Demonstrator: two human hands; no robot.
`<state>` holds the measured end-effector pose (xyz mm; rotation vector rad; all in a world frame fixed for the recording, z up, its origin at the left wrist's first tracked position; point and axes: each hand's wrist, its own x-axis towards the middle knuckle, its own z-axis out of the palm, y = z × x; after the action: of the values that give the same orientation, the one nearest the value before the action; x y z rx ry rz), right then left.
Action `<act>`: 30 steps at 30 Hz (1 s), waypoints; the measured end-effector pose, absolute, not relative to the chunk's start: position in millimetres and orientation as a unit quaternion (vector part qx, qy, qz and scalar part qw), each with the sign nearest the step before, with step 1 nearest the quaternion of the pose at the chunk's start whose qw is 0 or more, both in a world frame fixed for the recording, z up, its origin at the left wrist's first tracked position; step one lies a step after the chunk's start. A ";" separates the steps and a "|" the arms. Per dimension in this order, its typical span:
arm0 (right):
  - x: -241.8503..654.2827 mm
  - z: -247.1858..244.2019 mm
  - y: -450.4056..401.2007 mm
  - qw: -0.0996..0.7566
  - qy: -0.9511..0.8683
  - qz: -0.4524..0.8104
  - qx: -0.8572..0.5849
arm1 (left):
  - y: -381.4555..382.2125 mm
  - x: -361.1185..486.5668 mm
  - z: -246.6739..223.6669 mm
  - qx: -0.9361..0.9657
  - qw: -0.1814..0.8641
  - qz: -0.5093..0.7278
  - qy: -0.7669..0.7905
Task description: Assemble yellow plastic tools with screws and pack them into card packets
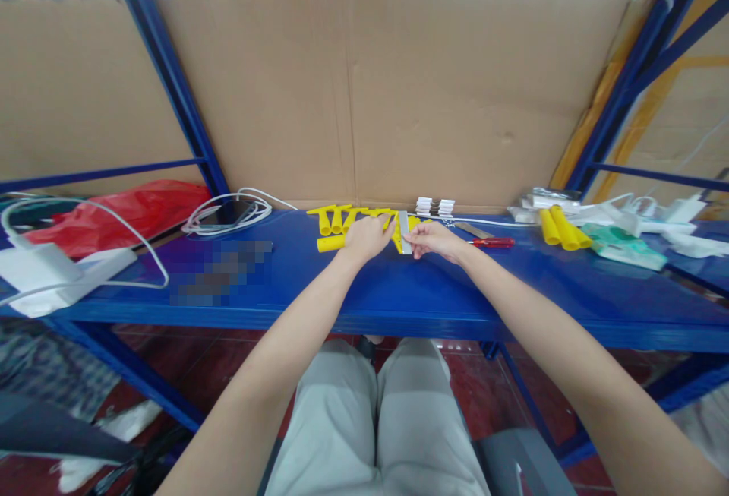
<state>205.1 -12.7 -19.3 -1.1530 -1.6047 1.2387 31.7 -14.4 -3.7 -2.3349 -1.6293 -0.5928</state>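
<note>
With yellow pieces [324, 222] apparently unfinished, a grey strip [405, 233] is pinched by the right hand [433, 241]; the left hand's [366, 239] grip cannot be told.

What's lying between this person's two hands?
The head view shows a pale flat strip, pinched by the right hand, and a yellow piece beside it, nearest the left hand.

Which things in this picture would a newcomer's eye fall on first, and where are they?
A crumpled red plastic bag lies at the left of the blue metal bench. At its centre, bright yellow plastic tubular pieces cluster by the left hand. Behind stands a tall brown cardboard sheet.
</note>
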 end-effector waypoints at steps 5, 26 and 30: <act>203.8 -19.5 -13.5 0.392 -0.640 0.478 -0.457 | -13.6 31.5 -4.0 -0.798 0.109 -0.206 -0.555; 199.7 -21.3 -11.1 0.399 -0.711 0.375 -0.442 | -5.4 28.0 -7.6 -0.799 0.110 -0.199 -0.556; 200.8 -22.3 -8.3 0.390 -0.727 0.367 -0.431 | -6.2 28.2 -7.4 -0.799 0.105 -0.195 -0.559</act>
<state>200.8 -8.3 -22.3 -1.0950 -1.8468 0.9318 28.2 -6.2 -7.4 -2.3560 -1.6470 -0.5742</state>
